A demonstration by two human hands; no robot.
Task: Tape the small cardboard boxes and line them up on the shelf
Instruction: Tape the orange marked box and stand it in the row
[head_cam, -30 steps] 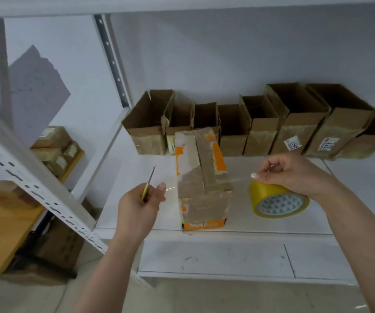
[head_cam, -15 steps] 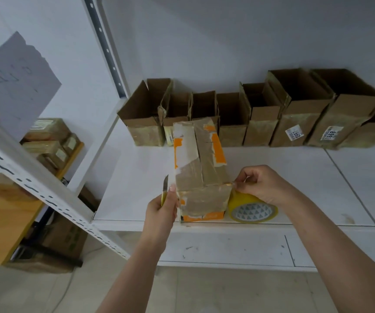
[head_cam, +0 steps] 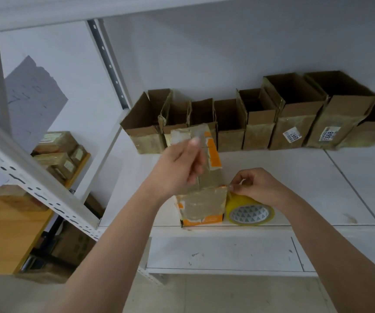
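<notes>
White shelf (head_cam: 295,177) — it carries a back row of open-topped cardboard boxes (head_cam: 258,123), flaps up, against the wall. Near the front edge stands the closed box (head_cam: 204,199), worn, with orange patches, its long axis running away from me. My left hand (head_cam: 177,168) is above its top, fingers (head_cam: 194,154) curled together around a thin item too blurred to name. My right hand (head_cam: 256,186) sits at the box's right upper edge, fingers pinched on what seems the clear tape strip. The yellow tape roll (head_cam: 249,212) lies just beside the box, under that hand. Step in hand, as I judge it — sealing the top seam. Next: sever the strip, press it flat, then slide the box back into line.
</notes>
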